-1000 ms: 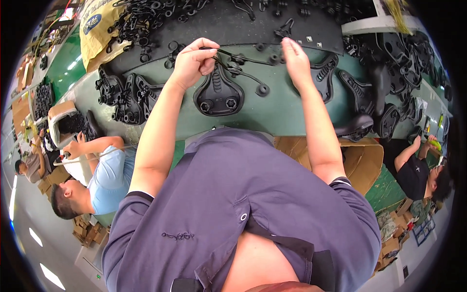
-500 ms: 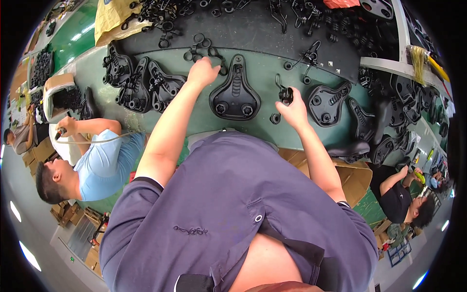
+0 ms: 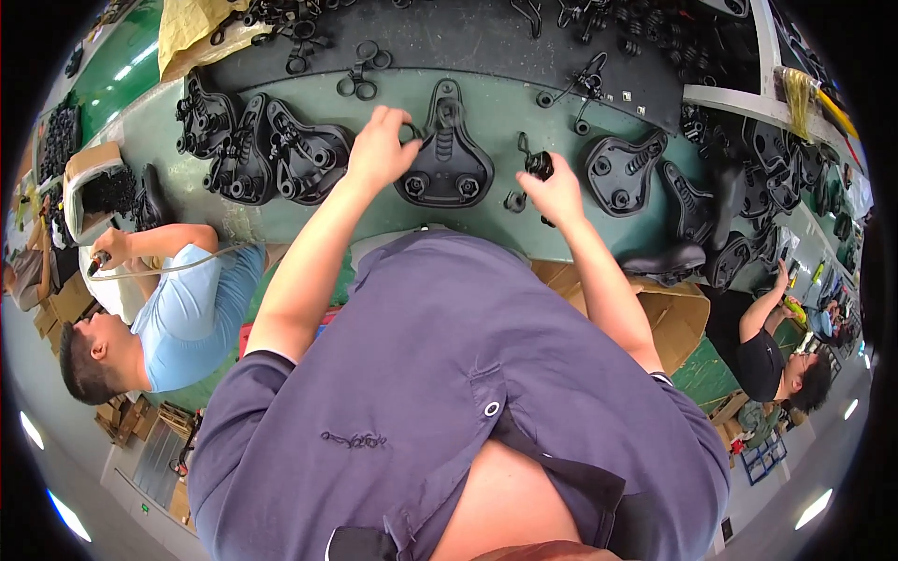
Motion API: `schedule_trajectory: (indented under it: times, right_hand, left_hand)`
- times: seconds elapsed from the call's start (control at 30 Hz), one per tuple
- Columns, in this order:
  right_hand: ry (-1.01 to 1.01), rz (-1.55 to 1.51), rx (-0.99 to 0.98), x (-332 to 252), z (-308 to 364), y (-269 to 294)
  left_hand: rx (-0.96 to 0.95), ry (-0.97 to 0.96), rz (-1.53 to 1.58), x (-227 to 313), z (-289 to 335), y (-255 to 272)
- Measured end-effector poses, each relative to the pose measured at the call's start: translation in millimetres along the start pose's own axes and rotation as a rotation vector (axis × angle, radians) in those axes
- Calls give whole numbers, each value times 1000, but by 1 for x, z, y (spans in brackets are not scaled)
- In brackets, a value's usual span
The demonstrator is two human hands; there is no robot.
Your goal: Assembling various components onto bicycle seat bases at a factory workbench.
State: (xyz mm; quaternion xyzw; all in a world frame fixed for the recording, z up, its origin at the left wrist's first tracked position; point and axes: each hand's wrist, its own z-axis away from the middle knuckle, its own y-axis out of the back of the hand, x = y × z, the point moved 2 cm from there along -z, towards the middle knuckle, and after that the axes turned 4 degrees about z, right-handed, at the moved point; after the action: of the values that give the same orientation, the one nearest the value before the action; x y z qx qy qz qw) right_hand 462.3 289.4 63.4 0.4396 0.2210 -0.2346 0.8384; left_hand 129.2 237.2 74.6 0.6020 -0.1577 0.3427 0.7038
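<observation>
A bicycle saddle (image 3: 443, 178) lies underside up on the green tabletop in front of me, its narrow nose pointing away. Just left of its nose, my left hand (image 3: 378, 150) pinches a small black ring (image 3: 409, 133) between thumb and fingers. To the saddle's right, my right hand (image 3: 557, 191) is closed on a black coil spring (image 3: 538, 165) with a bent wire loop sticking out at the top. A small black bushing (image 3: 514, 201) sits beside that hand; whether it is joined to the spring is unclear. Loose black rings (image 3: 357, 86) lie beyond my left hand.
Several more upturned saddles (image 3: 304, 154) stand at left, and another saddle (image 3: 620, 173) lies at right. A wire part with bushings (image 3: 582, 93) rests beyond my right hand. Black hardware covers the dark mat (image 3: 449, 37). Co-workers sit at both sides; a cardboard box (image 3: 669, 318) is below right.
My left hand has drawn back from the loose rings toward the saddle, bringing a ring with it. My right hand keeps hold of the spring, its pose slightly changed. The whole view has shifted a little.
</observation>
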Motion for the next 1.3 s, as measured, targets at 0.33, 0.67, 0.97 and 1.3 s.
schedule_trajectory:
  times: [0.33, 0.67, 0.97, 1.3]
  right_hand:
    - [-377, -898, -448, -93, -43, -19]
    - [380, 400, -339, -161, -64, -33]
    - [236, 304, 33, -137, -22, -104]
    - [484, 197, 119, -104, -10, -116]
  left_hand:
    - [-168, -237, -91, 2, 81, -24]
    - [-233, -139, 71, -12, 85, -19]
    - [-165, 12, 262, -14, 83, -26]
    - [224, 260, 202, 19, 38, -47]
